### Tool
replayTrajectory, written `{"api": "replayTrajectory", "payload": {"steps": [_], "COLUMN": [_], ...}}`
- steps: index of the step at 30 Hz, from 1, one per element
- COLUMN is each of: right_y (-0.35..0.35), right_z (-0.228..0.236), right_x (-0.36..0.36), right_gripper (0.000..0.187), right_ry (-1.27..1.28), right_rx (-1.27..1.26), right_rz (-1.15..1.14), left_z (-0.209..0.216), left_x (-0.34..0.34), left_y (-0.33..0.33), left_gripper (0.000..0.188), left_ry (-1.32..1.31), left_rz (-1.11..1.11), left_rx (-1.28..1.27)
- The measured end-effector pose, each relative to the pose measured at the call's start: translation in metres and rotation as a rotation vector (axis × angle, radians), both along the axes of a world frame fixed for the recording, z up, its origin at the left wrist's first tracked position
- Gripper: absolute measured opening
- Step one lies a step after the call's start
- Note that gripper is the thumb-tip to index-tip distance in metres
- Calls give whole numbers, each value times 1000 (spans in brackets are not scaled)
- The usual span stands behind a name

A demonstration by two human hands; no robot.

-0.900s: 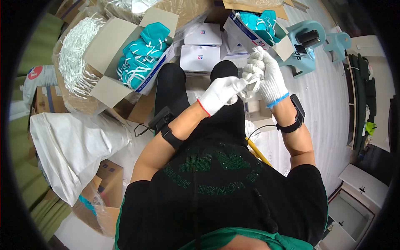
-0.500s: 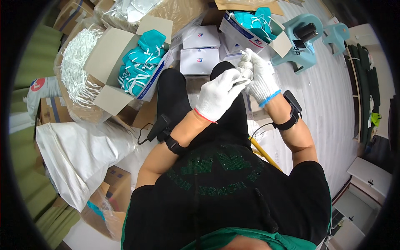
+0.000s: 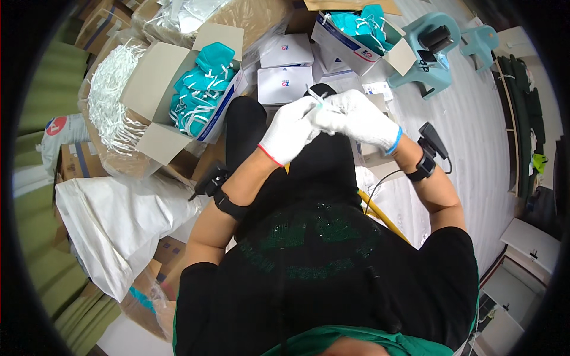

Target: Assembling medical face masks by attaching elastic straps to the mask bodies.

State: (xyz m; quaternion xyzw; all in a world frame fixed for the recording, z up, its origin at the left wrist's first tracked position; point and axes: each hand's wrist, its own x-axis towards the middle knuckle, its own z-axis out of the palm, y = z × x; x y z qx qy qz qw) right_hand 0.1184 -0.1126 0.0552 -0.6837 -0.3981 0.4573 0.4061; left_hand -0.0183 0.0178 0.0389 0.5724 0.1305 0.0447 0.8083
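Note:
My left hand [image 3: 290, 129], in a white knit glove with a red cuff edge, is closed in front of my knees. It meets my right hand [image 3: 359, 117], gloved in white with a blue cuff edge, whose fingers are curled inward. A thin white strip [image 3: 314, 95] pokes up between the two sets of fingertips, pinched there; the gloves hide most of it. Beyond and to the left stands an open carton [image 3: 217, 118] full of teal face masks [image 3: 199, 89] with white straps. Another open carton [image 3: 350, 50] of teal masks [image 3: 362, 26] lies ahead on the right.
A large heap of white straps [image 3: 113, 89] fills a plastic-lined box at the far left. Closed white boxes [image 3: 285, 86] are stacked ahead. A light-blue stool [image 3: 430, 77] carries dark objects at the right. A white sack [image 3: 119, 219] lies at my left, and a yellow pole [image 3: 386, 219] beside my right thigh.
Both hands have moved left and closer to me. My right hand has turned from pointing upward to lying inward over the fingertips, and the thin white strip now shows above them.

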Motion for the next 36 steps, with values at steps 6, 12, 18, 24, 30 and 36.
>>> {"api": "replayTrajectory", "payload": {"steps": [6,12,18,24,30,36], "right_y": [-8,-17,-20,-15,-16,-12], "right_z": [12,18,16,15,17,24], "right_x": [0,5,-6,-12,-8,-11], "right_gripper": [21,30,30,23,22,26], "right_ry": [181,198,312,611,603,278], "right_rx": [14,-81,-152,5,-32,-123], "right_rz": [378,152,32,-124,-157,-154], "left_z": [10,14,12,13,-6,-1], "left_x": [-10,-7,-9,9,11,7], "left_y": [15,16,14,2,0,24], "left_gripper": [17,18,16,17,4,7], "left_ry": [109,152,143,-45,-305,-376], "left_rz": [-438,-387,-348,115,267,75], "left_rx": [-20,-156,-236,-17,844,1483]}}
